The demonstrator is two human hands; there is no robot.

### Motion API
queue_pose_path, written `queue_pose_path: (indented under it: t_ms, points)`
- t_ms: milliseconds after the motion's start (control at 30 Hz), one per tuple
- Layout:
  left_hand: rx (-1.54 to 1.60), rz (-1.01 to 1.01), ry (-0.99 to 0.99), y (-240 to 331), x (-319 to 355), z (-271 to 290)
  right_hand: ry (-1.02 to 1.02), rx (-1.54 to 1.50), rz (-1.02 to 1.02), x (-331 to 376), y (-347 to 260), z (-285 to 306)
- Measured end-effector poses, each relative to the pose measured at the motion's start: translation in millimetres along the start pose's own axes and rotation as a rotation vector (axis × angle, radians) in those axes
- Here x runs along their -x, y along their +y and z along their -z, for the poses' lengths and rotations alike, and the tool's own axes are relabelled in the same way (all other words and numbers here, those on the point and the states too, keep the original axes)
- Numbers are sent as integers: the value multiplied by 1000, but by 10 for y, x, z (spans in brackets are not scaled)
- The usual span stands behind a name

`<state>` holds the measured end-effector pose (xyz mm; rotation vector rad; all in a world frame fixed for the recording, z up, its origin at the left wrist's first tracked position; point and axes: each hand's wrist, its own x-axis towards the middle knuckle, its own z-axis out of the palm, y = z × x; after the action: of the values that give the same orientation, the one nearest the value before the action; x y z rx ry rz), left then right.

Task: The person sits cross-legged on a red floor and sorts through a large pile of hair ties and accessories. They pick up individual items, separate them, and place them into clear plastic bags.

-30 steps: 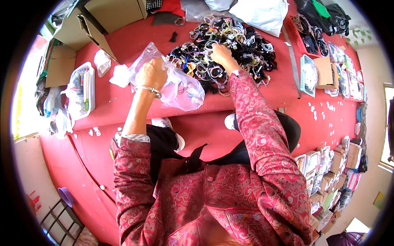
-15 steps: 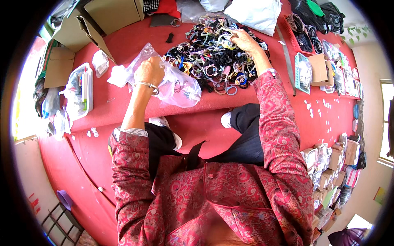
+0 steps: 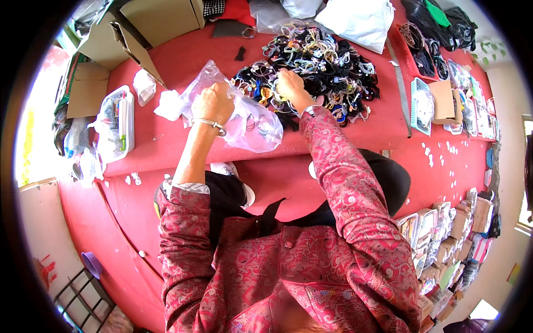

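My left hand [image 3: 214,104] is closed round the gathered neck of a clear plastic bag [image 3: 256,131]. The bag hangs to the right of the wrist, and a few small bands show through its film. Beyond it spreads a heap of hair ties [image 3: 327,69], mostly black, with pale, blue and yellow ones mixed in. At the heap's near left side is my right hand [image 3: 292,89], its fingers drawn together close to the bag. Whatever its fingertips hold is hidden or too small to make out.
Left of the bag stands a white plastic bin [image 3: 129,125] below cardboard boxes [image 3: 161,22]. A red basket [image 3: 412,55] and a turquoise basket [image 3: 422,105] stand on the right. White plastic sacks [image 3: 358,22] lie behind the heap, and packed goods [image 3: 444,244] line the lower right.
My right hand has come from the far side of the heap leftward and nearer, close to the bag. My left hand keeps its grip on the bag. The whole view has shifted slightly.
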<state>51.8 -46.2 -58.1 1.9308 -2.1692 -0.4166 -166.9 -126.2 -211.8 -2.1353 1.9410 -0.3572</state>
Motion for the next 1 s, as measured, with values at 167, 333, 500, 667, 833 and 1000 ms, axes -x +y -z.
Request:
queue_pose_path:
  t_ms: [167,333,500,667,833,1000]
  points:
    - [34,0,22,-67,56,15,31,80,-146,13,-83,266]
    - [24,5,7,-96,-10,-78,-156,-603,-106,-35,441,750]
    - [-9,32,-65,-73,-42,-86,-243,-985,-297,238,594,1068]
    - [-28,65,-64,-146,-33,-153,-225,-1580,-368,490,651,1083]
    - [-26,53,-83,-182,-30,-147,-548,-1994,-26,855,81,1146]
    - [-2,29,-70,-206,-6,-164,-690,-2352,-189,980,-293,750]
